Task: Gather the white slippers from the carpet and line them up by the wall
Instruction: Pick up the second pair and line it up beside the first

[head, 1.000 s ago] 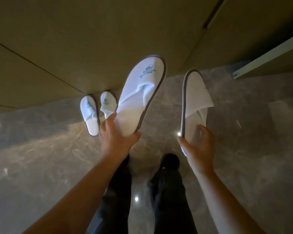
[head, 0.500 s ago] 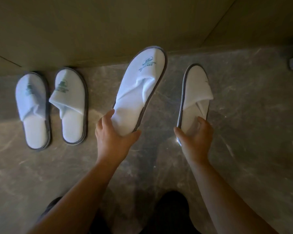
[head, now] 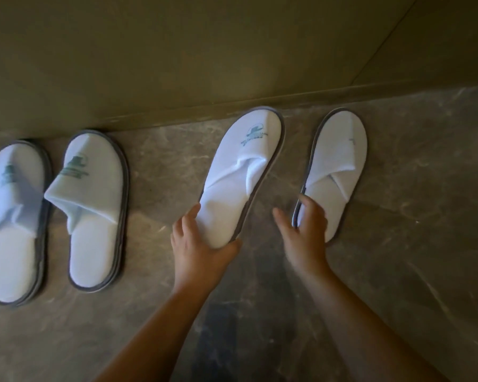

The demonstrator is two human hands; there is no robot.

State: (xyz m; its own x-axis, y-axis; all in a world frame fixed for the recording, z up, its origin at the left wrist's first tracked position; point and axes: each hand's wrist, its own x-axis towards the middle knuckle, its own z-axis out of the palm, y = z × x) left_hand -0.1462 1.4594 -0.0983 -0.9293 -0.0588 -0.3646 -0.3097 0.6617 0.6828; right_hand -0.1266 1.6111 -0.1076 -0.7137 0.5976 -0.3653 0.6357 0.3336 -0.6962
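Observation:
Several white slippers with grey edging point their toes at the beige wall [head: 204, 51]. At the left, a pair lies flat on the stone floor: one slipper [head: 14, 216] and its neighbour [head: 94, 205]. My left hand [head: 202, 246] grips the heel of a third slipper [head: 240, 172], which tilts to the right with its toe close to the wall. My right hand [head: 304, 230] holds the heel of the fourth slipper [head: 334, 172], fingers over its left edge; it looks down on the floor.
The floor [head: 411, 244] is dark polished marble. The wall's base runs across the view just behind the slipper toes. My dark trouser leg [head: 221, 340] shows below between my forearms.
I have bent lower and both hands have brought their slippers down toward the floor by the wall. The pair at the left looks much closer now.

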